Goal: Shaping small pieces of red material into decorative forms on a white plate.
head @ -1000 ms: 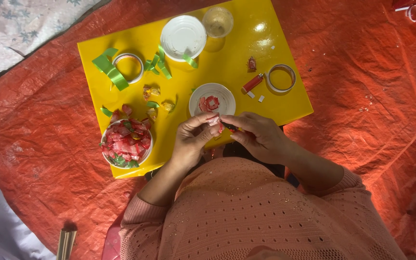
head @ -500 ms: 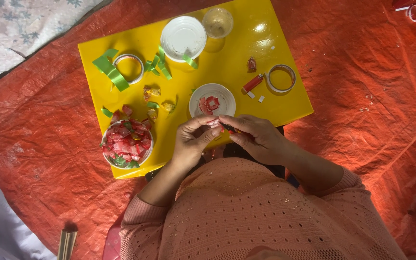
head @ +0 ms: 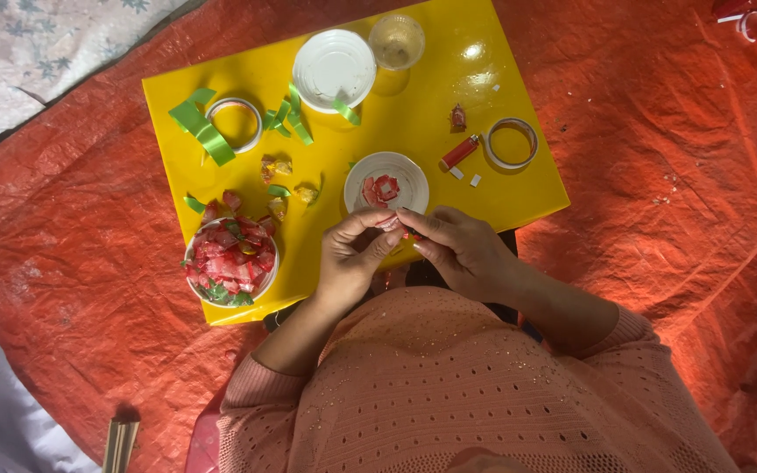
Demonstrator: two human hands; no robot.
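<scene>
My left hand [head: 354, 254] and my right hand [head: 459, 248] meet at the near edge of a small yellow table [head: 413, 131]. Both pinch a small red and white paper piece [head: 393, 225] between the fingertips. Just beyond them stands a small white dish [head: 354, 188] with red folded paper pieces [head: 380, 189] in it. To the left of my left hand sits a white bowl [head: 232, 261] full of red, white and green paper pieces.
On the table lie green ribbon strips [head: 201, 128], a white tape ring [head: 235, 123], an upturned white bowl [head: 335, 70], a clear cup [head: 396, 40], a red lighter-like tube [head: 459, 151] and another tape ring [head: 510, 143]. An orange tarp [head: 676, 158] covers the floor.
My hands have stayed together at the table's near edge; the fingers have shifted slightly on the paper piece. Nothing else has moved.
</scene>
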